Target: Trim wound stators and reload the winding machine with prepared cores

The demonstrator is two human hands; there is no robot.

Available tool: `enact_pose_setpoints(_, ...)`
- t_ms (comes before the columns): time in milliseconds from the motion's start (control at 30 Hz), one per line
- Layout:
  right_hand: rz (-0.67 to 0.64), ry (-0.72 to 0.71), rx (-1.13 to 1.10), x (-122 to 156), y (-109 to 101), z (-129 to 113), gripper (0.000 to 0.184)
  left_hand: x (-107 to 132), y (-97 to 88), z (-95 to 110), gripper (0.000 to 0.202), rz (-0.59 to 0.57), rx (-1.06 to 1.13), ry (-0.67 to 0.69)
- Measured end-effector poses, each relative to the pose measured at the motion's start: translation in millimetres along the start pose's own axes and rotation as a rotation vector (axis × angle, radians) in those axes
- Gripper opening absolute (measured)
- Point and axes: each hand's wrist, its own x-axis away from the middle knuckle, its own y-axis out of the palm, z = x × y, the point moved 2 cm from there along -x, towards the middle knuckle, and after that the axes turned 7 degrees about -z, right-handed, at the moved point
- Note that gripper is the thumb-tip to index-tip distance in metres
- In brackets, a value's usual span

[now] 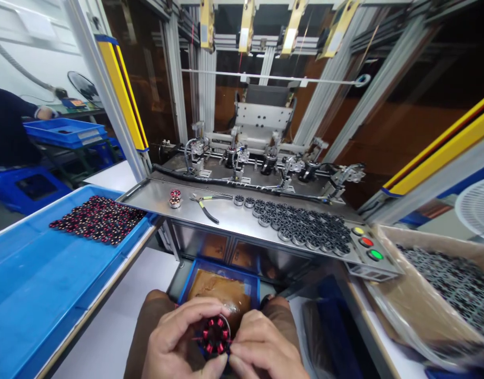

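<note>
In the head view a wound motor stator [215, 335], round with red wire coils around a dark centre, is held low over my lap. My left hand [178, 339] curls around its left side, fingers over the top and thumb at the bottom. Thin red wire sticks out on the left. At the stator's right edge my right hand [261, 345] is closed, thumb and forefinger pinching where a red wire end shows. On the metal ledge ahead, two wound stators [175, 199] sit close together, with black-handled pliers [205, 206] to their right.
Many unwound black stators [305, 223] cover the ledge's right half. Red wound ones [101, 220] fill part of a blue tray [24, 284] at left. A carton [384, 310] of parts and coloured buttons [366, 242] are right. Winding machinery [265, 116] stands behind; a co-worker [12, 126] sits far left.
</note>
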Motion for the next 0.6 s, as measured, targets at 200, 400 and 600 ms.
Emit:
enact_pose_setpoints(200, -0.283, 0.091, -0.041, -24.3, -26.2, 2.3, 0.029, -4.3, 5.7, 2.8, 0.037, -0.056, 0.541, -0.294)
enact_pose_setpoints(400, -0.502, 0.057, -0.176, -42.4, -24.8, 4.1, 0.032, -2.1, 13.6, 11.8, 0.044, 0.001, 0.721, -0.583)
enact_pose_setpoints(600, -0.484, -0.062, -0.116, -49.2, -21.6, -1.7, 0.019, -4.5, 12.6, 8.5, 0.041, -0.166, 0.800, -0.609)
